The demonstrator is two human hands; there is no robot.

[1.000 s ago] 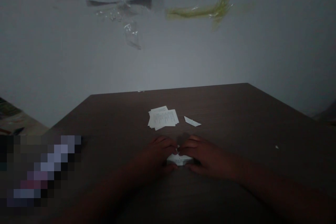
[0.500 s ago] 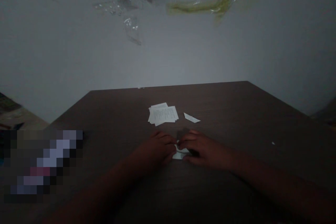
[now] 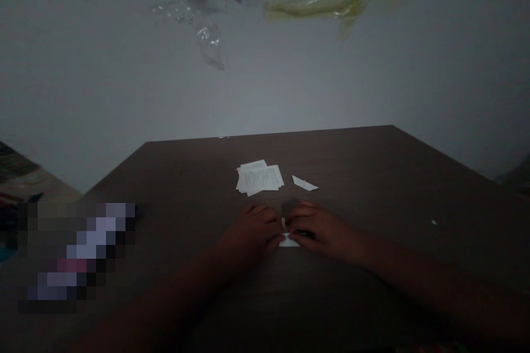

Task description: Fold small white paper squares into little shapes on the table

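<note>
Between my two hands a small piece of white paper (image 3: 289, 241) lies at the middle of the dark table, with part of it raised or curled. My left hand (image 3: 260, 230) presses on its left side, fingers bent and thumb on the paper. On the right side my right hand (image 3: 317, 230) grips it with curled fingers and the thumb along the near part. Fingers cover much of the paper. Beyond my hands lies a loose stack of printed paper pieces (image 3: 261, 177). To its right rests a folded, slanted strip of printed paper (image 3: 305, 183).
The brown table (image 3: 186, 176) meets a pale wall (image 3: 265, 83) at its far edge. A tiny white scrap (image 3: 434, 222) lies at the right. At the left is a blurred-out object (image 3: 83, 253). Sheets and tape (image 3: 310, 9) hang on the wall.
My thumbs have come in over the near part of the paper, and a flap now stands up between my fingers. The view has shifted slightly.
</note>
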